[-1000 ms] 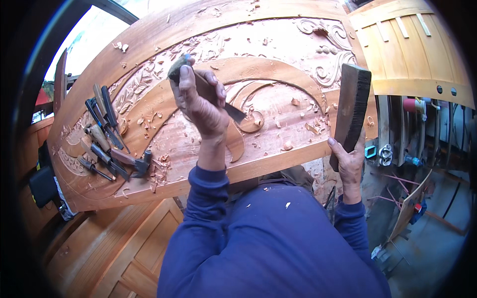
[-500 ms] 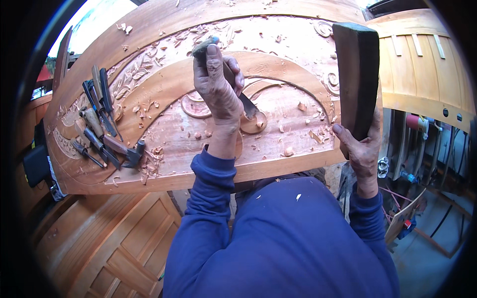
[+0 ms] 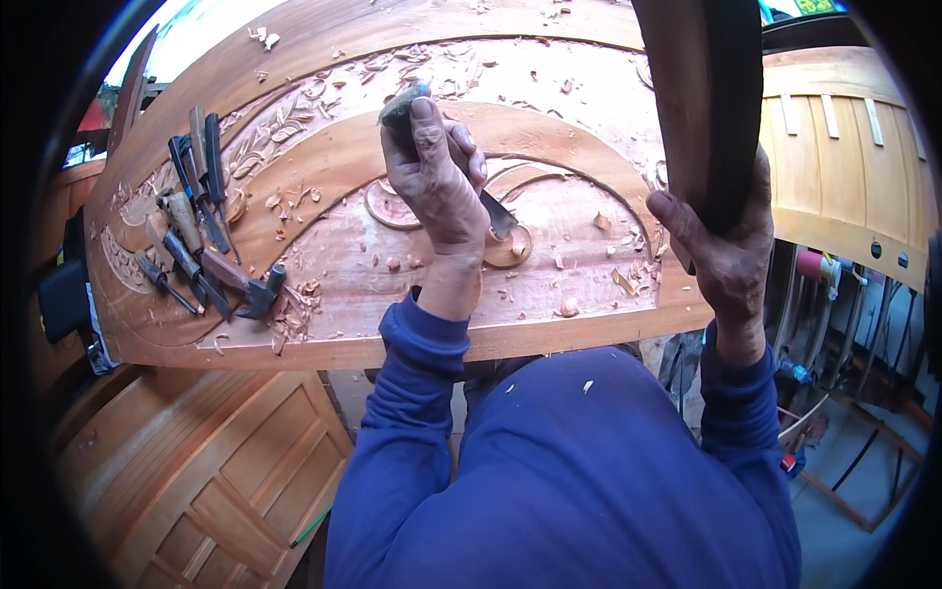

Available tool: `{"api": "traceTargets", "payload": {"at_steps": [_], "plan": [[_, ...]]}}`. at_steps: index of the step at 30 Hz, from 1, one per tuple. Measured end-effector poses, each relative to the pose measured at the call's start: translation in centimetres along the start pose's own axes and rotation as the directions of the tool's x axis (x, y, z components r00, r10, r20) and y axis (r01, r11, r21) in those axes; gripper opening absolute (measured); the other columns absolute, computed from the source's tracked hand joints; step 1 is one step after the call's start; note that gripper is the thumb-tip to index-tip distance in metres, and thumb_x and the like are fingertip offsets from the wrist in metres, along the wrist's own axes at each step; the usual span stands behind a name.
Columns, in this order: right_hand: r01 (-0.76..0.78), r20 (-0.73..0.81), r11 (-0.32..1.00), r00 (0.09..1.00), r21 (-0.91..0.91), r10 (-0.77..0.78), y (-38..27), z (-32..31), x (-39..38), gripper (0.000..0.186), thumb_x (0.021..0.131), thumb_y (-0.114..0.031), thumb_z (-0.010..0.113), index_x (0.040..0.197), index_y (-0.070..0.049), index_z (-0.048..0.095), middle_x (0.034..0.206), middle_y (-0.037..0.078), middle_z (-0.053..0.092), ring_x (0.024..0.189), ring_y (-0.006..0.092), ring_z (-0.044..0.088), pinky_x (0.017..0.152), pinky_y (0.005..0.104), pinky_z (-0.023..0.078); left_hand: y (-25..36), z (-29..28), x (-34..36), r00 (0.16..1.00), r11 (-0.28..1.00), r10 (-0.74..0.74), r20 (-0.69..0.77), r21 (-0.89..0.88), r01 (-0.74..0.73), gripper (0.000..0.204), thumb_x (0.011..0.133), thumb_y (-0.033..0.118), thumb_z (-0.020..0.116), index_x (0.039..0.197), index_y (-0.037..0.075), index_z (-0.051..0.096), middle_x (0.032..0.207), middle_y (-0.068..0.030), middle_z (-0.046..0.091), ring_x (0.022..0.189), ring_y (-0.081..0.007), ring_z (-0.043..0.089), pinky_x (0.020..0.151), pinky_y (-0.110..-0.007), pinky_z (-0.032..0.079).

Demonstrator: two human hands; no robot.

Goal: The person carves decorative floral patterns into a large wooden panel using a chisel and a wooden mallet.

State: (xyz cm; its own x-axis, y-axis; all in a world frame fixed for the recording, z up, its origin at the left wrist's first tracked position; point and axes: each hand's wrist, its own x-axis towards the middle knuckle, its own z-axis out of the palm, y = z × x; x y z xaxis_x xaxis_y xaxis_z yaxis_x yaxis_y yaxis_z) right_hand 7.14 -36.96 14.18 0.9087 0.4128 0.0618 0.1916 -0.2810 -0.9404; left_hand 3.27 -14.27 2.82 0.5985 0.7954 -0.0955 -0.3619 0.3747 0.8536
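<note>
My left hand [image 3: 440, 187] is wrapped round the handle of a carving gouge [image 3: 499, 216]. Its metal blade slants down to the edge of a small carved scroll [image 3: 510, 247] on the wooden panel [image 3: 442, 275]. In my right hand [image 3: 726, 245] is a dark, thick wooden mallet [image 3: 702, 108], raised upright over the panel's right part. The mallet's upper end runs out of the picture, and my fingers behind it are hidden. Curved bands, scrolls and leaf shapes are cut into the panel, with loose shavings [image 3: 569, 307] scattered over it.
Several chisels and gouges [image 3: 186, 221] lie in a heap on the panel's left, beside a hammer [image 3: 262, 293]. A panelled wooden door [image 3: 235, 491] is below left. On the right are a pale slatted wooden panel [image 3: 834, 147] and a metal frame [image 3: 863, 471] on the floor.
My right hand has lifted the mallet higher and nearer to the camera. My left hand stays at the scroll with the gouge. The whole view has shifted slightly.
</note>
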Motion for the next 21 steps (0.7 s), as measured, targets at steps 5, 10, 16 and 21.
{"api": "traceTargets", "payload": {"at_steps": [5,10,16,21], "plan": [[0.283,0.064,0.943,0.952,0.175,-0.298,-0.7,2.5,4.9,0.081,0.086,-0.002,0.087,0.156,-0.005,0.046,0.146,0.013,0.064,0.135,0.0224,0.061,0.117,0.0372,0.047,0.1,0.5,-0.8,0.999,0.998,0.033,-0.007,-0.054,-0.034,0.029,0.107,0.033,0.068,0.122,0.010,0.059,0.083,0.0022,0.055,0.060,-0.0050,0.052,0.041,-0.019,0.039],[0.520,0.599,0.661,0.790,-0.541,-0.132,-6.1,5.4,11.7,0.079,0.086,0.010,0.067,0.157,-0.018,0.050,0.124,0.019,0.069,0.111,0.0359,0.070,0.090,0.0440,0.060,1.0,0.1,-0.6,0.998,0.998,0.052,0.018,0.020,-0.052,0.023,0.108,0.029,0.068,0.119,0.011,0.059,0.077,0.0028,0.054,0.058,-0.0035,0.050,0.041,-0.019,0.036],[0.639,0.593,0.723,0.698,-0.263,-0.402,-5.1,5.8,15.3,0.078,0.083,0.012,0.064,0.155,-0.016,0.052,0.126,0.021,0.067,0.115,0.0394,0.067,0.097,0.0466,0.056,0.3,0.7,-0.1,0.997,0.996,-0.070,0.025,0.064,0.068,0.023,0.104,0.030,0.073,0.114,0.012,0.064,0.067,0.0031,0.052,0.046,-0.0033,0.041,0.039,-0.020,0.031],[0.774,0.786,0.536,0.546,-0.339,-0.291,-2.8,4.5,16.9,0.084,0.081,0.012,0.063,0.158,-0.018,0.048,0.132,0.022,0.065,0.126,0.0384,0.062,0.108,0.0492,0.050,-0.5,1.3,-0.2,0.996,0.995,-0.037,0.079,0.100,0.029,0.020,0.103,0.027,0.075,0.114,0.013,0.064,0.066,0.0043,0.052,0.047,-0.0019,0.040,0.040,-0.020,0.029]]}}
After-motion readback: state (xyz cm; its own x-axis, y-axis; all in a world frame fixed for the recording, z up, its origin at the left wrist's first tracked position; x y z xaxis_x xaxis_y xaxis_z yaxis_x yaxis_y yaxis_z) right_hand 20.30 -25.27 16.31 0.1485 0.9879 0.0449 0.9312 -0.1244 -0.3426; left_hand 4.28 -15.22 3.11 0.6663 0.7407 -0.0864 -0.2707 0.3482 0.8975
